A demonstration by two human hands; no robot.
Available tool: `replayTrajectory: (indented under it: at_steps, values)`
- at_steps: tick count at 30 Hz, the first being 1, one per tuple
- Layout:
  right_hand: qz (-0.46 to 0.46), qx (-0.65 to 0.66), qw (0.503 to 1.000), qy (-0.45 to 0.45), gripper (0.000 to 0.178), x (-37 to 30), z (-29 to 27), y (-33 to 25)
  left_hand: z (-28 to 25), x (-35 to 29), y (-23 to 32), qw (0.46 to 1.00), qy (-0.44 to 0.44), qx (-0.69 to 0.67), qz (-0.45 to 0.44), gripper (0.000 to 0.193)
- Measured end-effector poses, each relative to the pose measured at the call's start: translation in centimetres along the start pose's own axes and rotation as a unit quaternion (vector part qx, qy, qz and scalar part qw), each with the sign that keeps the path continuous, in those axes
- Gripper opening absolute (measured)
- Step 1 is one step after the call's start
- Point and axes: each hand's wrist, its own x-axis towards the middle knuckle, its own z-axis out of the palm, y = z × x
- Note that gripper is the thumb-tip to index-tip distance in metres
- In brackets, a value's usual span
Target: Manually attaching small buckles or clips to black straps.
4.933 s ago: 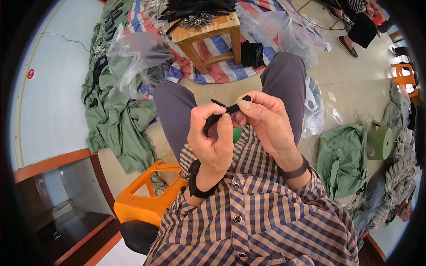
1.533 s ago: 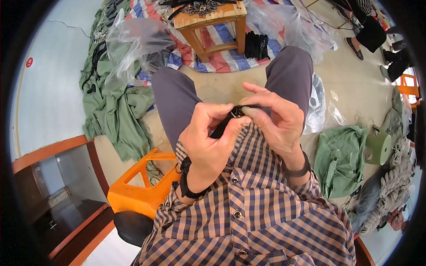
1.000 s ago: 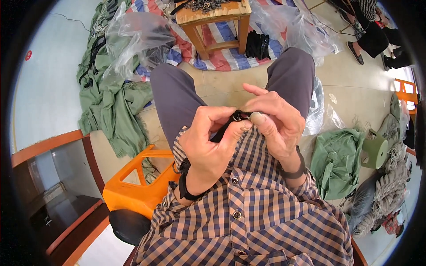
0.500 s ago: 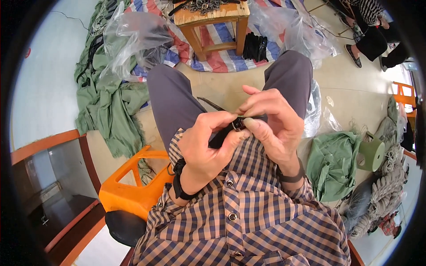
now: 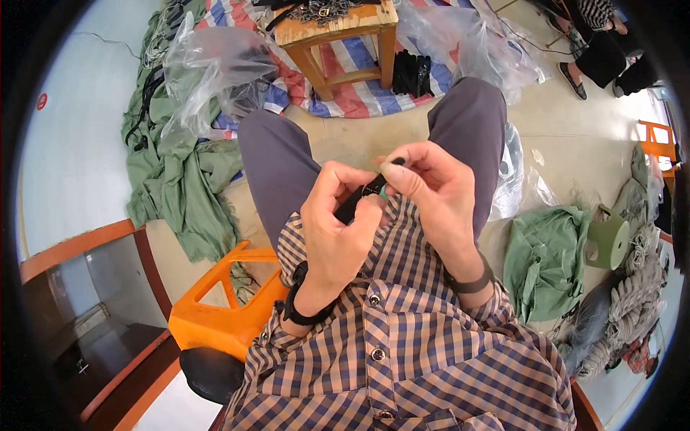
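Over my lap, both hands meet at a black strap (image 5: 348, 210) with a small metal buckle (image 5: 371, 190) on it. My left hand (image 5: 336, 219) is closed round the strap, thumb and fingertips close by the buckle. Between thumb and forefinger, my right hand (image 5: 437, 190) pinches the strap's dark end just past the buckle. A bit of green shows beside the buckle; what it is I cannot tell. The fingers partly hide how the strap runs through.
A wooden stool (image 5: 334, 32) bearing metal buckles stands ahead on a striped sheet (image 5: 352, 100). Left are green cloth (image 5: 180, 187) and an orange stool (image 5: 215, 316); right, a green bag (image 5: 546, 262) and coiled rope (image 5: 625, 309). Another person's legs (image 5: 604, 61) show far right.
My right hand has shifted slightly and its pinch now sits on the strap's end, up from the buckle. The strap now lies straighter between my hands, and its buckle shows more.
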Motion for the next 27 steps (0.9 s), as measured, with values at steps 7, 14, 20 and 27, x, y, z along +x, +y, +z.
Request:
replayTrajectory:
  at_steps: [7, 14, 20, 27]
  values:
    - [-0.216, -0.143, 0.966, -0.028, 0.010, 0.8, -1.1, 1.1, -0.5, 0.2, -0.3, 0.986, -0.069, -0.142, -0.045, 0.021]
    - [-0.251, -0.166, 0.953, -0.022, 0.011, 0.8, -1.0, 0.8, -0.8, 0.2, -0.4, 0.957, -0.085, -0.249, -0.124, 0.024]
    - [-0.155, -0.156, 0.975, 0.013, 0.008, 0.0, -0.4, 1.1, 0.3, -0.2, 0.0, 0.998, -0.033, -0.042, -0.034, 0.016]
    - [0.008, 0.066, 0.998, 0.009, 0.008, 0.2, -0.2, 1.4, -0.6, 0.5, -0.3, 0.989, -0.044, -0.117, -0.074, 0.016]
